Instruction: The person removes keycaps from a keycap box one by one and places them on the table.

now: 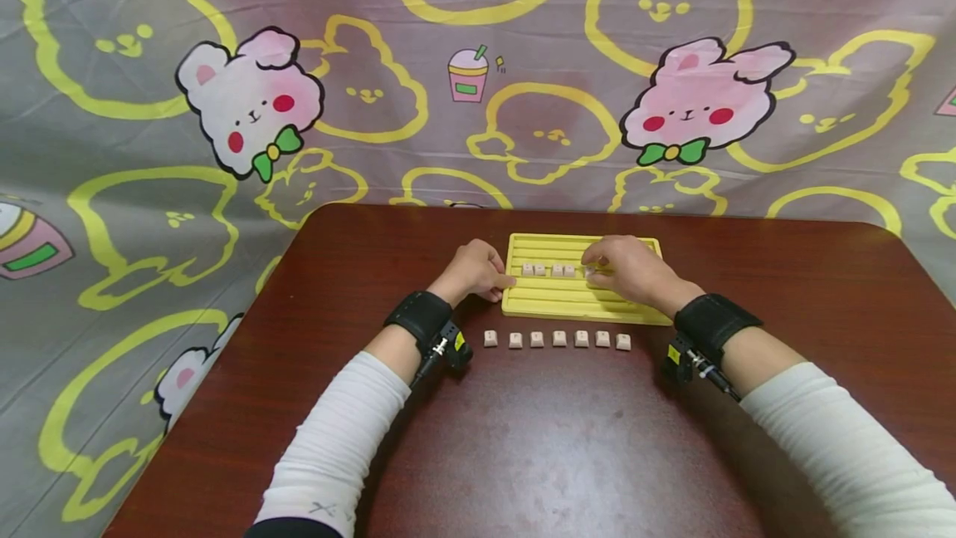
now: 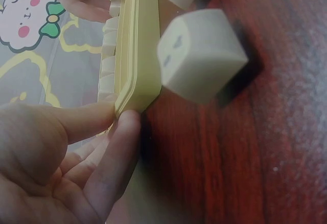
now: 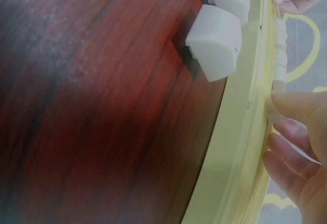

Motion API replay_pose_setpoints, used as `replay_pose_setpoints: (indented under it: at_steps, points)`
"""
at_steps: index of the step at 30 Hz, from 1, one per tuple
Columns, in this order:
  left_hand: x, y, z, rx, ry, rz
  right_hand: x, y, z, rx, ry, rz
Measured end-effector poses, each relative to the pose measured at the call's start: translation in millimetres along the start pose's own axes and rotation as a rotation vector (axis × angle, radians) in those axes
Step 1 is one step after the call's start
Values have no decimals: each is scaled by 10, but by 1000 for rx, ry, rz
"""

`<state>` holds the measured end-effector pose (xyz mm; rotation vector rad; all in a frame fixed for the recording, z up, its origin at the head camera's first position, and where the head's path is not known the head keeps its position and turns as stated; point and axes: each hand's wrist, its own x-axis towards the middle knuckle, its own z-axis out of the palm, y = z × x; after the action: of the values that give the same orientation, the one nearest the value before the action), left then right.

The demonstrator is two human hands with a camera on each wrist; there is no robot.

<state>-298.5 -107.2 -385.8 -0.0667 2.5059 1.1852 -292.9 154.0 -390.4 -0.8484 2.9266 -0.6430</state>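
Right hand (image 1: 631, 268) pinches a keycap (image 1: 589, 271) on the yellow tray (image 1: 568, 294); four caps (image 1: 539, 270) run left of it, along the tray's long axis. Left hand (image 1: 474, 269) (farther off) grips the tray's end.

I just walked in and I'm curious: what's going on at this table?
A person's left grip pinches the left edge of a yellow tray, while the right grip holds a small keycap at it. To the left of that one, four keycaps sit in a tray row. Seven more keycaps stand lined up on the table, on the near side.
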Motion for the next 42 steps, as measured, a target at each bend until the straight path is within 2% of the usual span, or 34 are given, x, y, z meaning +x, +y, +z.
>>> replay_pose_setpoints:
  at_steps: [11,23,42]
  points:
    - [-10,15,-7,-6,1,17,39,0,49,-27,-11,16]
    - [-2,23,2,-3,6,-5,30,21,69,-26,-3,13]
    - [9,29,7,20,6,-5,21,20,53,-4,1,17]
